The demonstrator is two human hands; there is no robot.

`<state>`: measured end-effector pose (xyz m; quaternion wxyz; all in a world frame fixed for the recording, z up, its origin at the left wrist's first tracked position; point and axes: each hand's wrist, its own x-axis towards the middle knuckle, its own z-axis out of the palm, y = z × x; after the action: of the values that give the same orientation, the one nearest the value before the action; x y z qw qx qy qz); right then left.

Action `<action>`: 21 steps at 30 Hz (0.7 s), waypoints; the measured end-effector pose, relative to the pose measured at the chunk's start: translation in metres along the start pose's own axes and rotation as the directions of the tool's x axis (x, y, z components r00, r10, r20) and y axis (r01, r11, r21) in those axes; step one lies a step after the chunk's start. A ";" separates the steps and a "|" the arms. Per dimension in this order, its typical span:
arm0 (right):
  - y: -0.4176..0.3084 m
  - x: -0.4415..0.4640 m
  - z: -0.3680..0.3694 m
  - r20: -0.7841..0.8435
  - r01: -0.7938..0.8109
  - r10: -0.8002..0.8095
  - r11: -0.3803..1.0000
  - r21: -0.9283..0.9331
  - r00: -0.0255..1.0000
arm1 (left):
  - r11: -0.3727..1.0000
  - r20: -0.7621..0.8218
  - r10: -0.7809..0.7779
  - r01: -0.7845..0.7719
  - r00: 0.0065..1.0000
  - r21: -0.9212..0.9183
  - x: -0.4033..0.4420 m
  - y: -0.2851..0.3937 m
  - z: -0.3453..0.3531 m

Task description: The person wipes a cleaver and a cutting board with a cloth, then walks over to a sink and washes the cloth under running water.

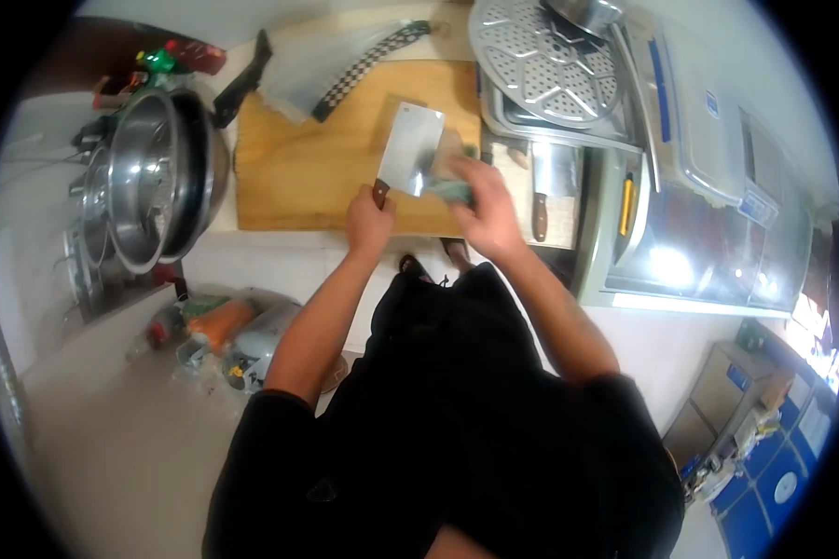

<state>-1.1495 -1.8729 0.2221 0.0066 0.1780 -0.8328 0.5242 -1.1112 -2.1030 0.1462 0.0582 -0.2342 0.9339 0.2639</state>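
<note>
A cleaver [412,147] with a broad, shiny blade and a brown handle is held over a wooden cutting board [298,177]. My left hand [370,224] is wrapped round its handle, the blade pointing away from me. Beside the blade's right edge, my right hand [483,207] holds a greenish cloth [451,191], its fingers bent and slightly blurred. Whether the cloth touches the blade I cannot tell. To the right of the board, a second cleaver [555,172] lies on a light surface, its brown handle towards me.
Metal bowls [140,186] stand at the left. A perforated steamer plate [550,65] rests on trays at the back right, near a glass-fronted cabinet [699,252]. A clear plastic sheet with a checkered edge [364,70] lies across the board's back edge. Bags [242,331] sit lower left.
</note>
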 end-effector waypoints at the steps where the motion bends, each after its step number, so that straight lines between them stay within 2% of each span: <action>1: -0.011 0.019 0.021 0.073 0.099 -0.096 0.994 -0.038 0.993 | 1.000 -0.018 0.006 -0.006 1.000 0.009 -0.013 0.000 -0.023; 2: -0.016 0.031 0.046 0.143 0.204 -0.196 0.978 -0.039 0.970 | 1.000 -0.035 -0.006 0.006 0.999 0.015 -0.025 0.000 -0.043; 4: -0.022 0.041 0.089 0.313 0.337 -0.294 0.937 -0.091 0.903 | 0.999 -0.095 0.019 -0.021 0.995 -0.024 -0.043 -0.007 -0.074; 8: -0.011 0.040 0.132 0.457 0.429 -0.393 0.903 0.027 0.798 | 0.992 -0.160 -0.116 0.106 0.980 -0.070 -0.066 -0.058 -0.114; 10: 0.023 0.037 0.145 0.432 0.438 -0.383 0.898 -0.031 0.817 | 0.976 -0.173 -0.217 0.215 0.961 -0.034 -0.075 -0.091 -0.130; 11: 0.041 0.032 0.150 0.315 0.142 -0.121 0.989 -0.046 0.941 | 0.970 -0.181 -0.244 0.242 0.953 -0.035 -0.079 -0.100 -0.142; 12: 0.048 0.031 0.157 0.192 -0.167 0.169 0.986 -0.027 0.967 | 0.964 -0.196 -0.268 0.263 0.943 -0.051 -0.084 -0.108 -0.152; 13: 0.020 0.039 0.155 0.213 -0.141 0.144 0.990 -0.027 0.966 | 0.962 -0.202 -0.272 0.270 0.941 -0.036 -0.085 -0.115 -0.159; 15: -0.042 0.033 0.144 -0.029 0.026 -0.024 0.996 0.087 0.999 | 0.955 -0.181 -0.295 0.294 0.938 -0.033 -0.097 -0.121 -0.171; 16: -0.063 0.030 0.150 -0.015 0.242 -0.241 0.970 0.031 0.970 | 0.955 -0.185 -0.296 0.294 0.937 -0.039 -0.100 -0.124 -0.170; 17: -0.082 0.026 0.158 0.008 0.444 -0.444 0.896 -0.024 0.896 | 0.963 -0.190 -0.266 0.268 0.945 -0.017 -0.104 -0.126 -0.166; 18: -0.099 0.020 0.168 0.003 0.448 -0.448 0.893 -0.033 0.894 | 0.972 -0.195 -0.230 0.236 0.953 0.005 -0.108 -0.125 -0.163; 19: -0.115 0.016 0.178 0.223 0.547 -0.531 0.837 -0.015 0.818 | 0.970 -0.162 -0.241 0.240 0.957 -0.022 -0.110 -0.118 -0.163; 20: -0.122 0.013 0.181 0.429 0.629 -0.576 0.777 0.024 0.696 | 0.974 -0.159 -0.225 0.224 0.961 -0.024 -0.113 -0.112 -0.166; 21: -0.117 0.016 0.180 0.423 0.629 -0.572 0.778 0.009 0.702 | 0.979 -0.146 -0.204 0.202 0.968 -0.032 -0.115 -0.106 -0.170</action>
<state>-1.0971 -2.0799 0.2458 0.0179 0.5430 -0.7452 0.3867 -0.9569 -2.2240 0.2686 0.0133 -0.3479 0.9045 0.2462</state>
